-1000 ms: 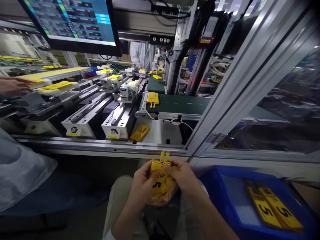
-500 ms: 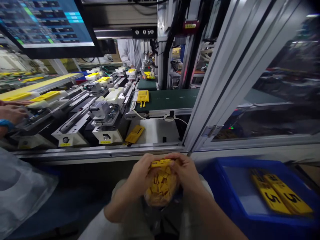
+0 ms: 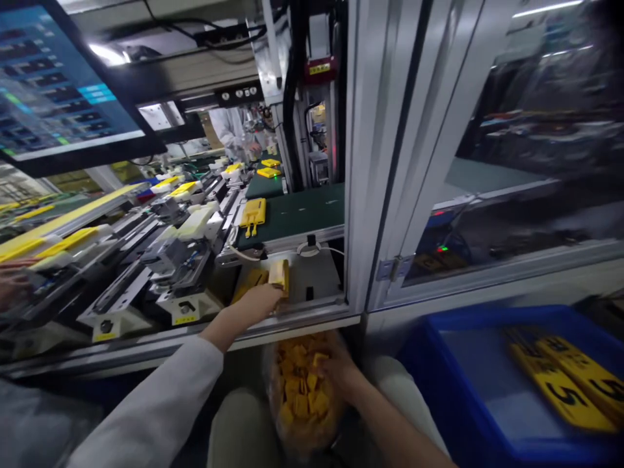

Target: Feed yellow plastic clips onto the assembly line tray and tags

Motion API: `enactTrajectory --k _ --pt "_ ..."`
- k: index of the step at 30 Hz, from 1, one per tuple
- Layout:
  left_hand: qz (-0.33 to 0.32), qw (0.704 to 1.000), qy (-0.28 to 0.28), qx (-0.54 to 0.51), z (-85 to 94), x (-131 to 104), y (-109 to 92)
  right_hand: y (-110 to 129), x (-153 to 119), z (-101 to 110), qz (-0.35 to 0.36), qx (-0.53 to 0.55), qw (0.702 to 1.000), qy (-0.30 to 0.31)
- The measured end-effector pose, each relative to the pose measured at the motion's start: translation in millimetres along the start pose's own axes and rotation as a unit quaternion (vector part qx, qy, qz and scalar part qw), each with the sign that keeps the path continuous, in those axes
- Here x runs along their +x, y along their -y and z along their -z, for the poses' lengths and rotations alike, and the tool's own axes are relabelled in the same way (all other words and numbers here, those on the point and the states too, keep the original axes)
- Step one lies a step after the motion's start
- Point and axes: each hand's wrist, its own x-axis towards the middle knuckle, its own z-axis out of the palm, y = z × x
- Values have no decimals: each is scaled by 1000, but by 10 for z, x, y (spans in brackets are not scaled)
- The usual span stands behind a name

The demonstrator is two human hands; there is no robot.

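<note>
One yellow device (image 3: 279,273) is in the left hand (image 3: 260,302), at the grey plate (image 3: 316,276) behind the front rail; whether it touches the plate, I cannot tell. The fingers of this hand are closed on its near end. Beside it, to the left, lies a second yellow unit (image 3: 252,283), partly covered by the hand. The right hand (image 3: 338,372) is apart from the left, at the mouth of a clear bag (image 3: 305,416) full of small yellow pieces, and its fingertips pinch one small piece (image 3: 319,359). Behind the plate, a green belt (image 3: 307,209) carries a yellow power pack (image 3: 253,213) with two short plugs toward the front. To the right stands a blue bin (image 3: 429,377) with yellow packs (image 3: 568,390) marked "5". At the upper left is a monitor (image 3: 63,84); far behind, a person in a white coat (image 3: 228,130).
</note>
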Motion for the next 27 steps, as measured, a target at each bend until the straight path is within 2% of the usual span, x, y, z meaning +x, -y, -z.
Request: enactTrajectory --k 1,3,4,6,9,12,14,16,19,21,22,23,24,25,27 --pt "-38 999 -15 13 123 76 -70 -16 21 8 3 5 1000 -5" --pt "-51 995 -72 48 445 274 -153 -38 43 19 5 7 1000 -12" --pt "-11 992 -107 65 624 390 -147 -48 45 22 8 -2 1000 -10" --pt "111 979 -144 92 955 614 -32 -64 36 26 13 -34 999 4" --pt "197 968 -125 96 1245 811 239 -66 13 25 9 -65 998 15" --pt "198 972 -82 93 1256 749 332 -17 -2 23 6 -40 999 3" --pt "137 981 -89 101 1167 584 254 35 -10 21 17 -28 999 1" --pt "50 986 -131 89 1040 369 104 76 -27 15 32 -31 999 0" --pt "-34 964 -263 2 808 43 -217 96 -78 2 49 -48 998 -1" --pt "-34 924 -369 -95 640 -146 -501 113 -131 2 56 -52 997 -1" --pt "-11 894 -420 -159 556 -230 -659 140 -167 6 61 -50 997 0" --pt "33 851 -468 -235 472 -310 -821 187 -211 11 71 -42 997 -1" --pt "99 791 -508 -325 387 -388 -979 257 -268 14 91 -24 995 -10" --pt "159 730 -515 -421 303 -464 -1126 351 -339 11 121 2 992 -25" --pt "245 622 -458 -586 139 -619 -1365 596 -530 -27 217 64 971 -80"
